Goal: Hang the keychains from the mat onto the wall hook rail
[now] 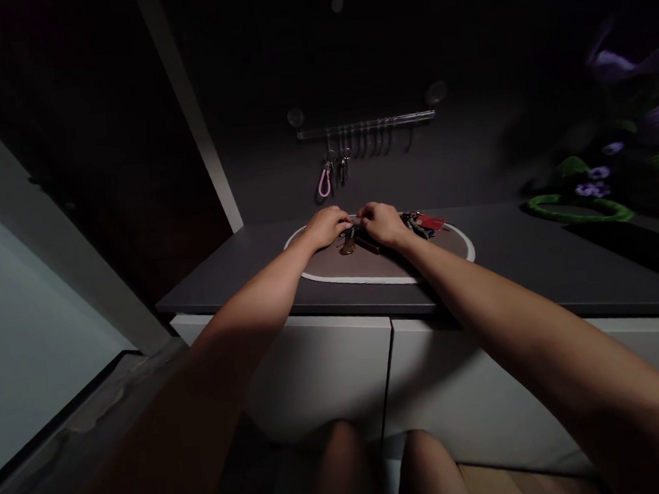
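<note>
Both my hands reach to an oval tray (454, 239) with a white rim on a dark countertop. My left hand (326, 225) has its fingers curled down on a bunch of keys (350, 242) with a brownish fob. My right hand (383, 222) is closed in a pinch close beside it, over the same pile. More keys with a red tag (430, 222) lie on the tray just right of my right hand. The scene is dim, so the fingertips are hard to make out.
A clear hook rail (365, 125) is stuck to the wall above the tray, with a pink loop keychain (324, 181) and another key hanging at its left. A green ring and purple flowers (580, 208) sit at the right. White cabinet doors (328, 369) are below the counter.
</note>
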Demonstrator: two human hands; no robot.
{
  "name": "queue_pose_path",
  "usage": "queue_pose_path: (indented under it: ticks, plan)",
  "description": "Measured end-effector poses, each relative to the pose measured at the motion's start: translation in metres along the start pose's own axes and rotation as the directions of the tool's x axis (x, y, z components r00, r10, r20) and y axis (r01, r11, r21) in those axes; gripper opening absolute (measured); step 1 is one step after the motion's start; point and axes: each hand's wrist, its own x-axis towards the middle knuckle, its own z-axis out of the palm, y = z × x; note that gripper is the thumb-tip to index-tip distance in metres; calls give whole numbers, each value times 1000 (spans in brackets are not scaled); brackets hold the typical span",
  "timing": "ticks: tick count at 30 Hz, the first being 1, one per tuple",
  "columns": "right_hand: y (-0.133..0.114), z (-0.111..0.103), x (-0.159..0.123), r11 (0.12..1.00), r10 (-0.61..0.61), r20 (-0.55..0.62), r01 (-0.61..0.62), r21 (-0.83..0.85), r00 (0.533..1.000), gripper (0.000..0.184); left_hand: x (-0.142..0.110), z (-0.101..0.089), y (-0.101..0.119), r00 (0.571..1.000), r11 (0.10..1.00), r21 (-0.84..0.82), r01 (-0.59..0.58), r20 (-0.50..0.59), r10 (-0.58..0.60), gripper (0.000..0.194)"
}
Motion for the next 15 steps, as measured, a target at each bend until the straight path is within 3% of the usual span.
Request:
queue_pose_path:
  ticks: [7,15]
  plan:
    - [0,-1,2,1000,-18,-2,18,-5,1000,24,3,1,-3,1000,1000,31,4,-9,-4,24]
    - [-1,0,2,999,-24,-12,24,29,1000,24,1,-3,-6,997,988,-147,48,-55,-57,19]
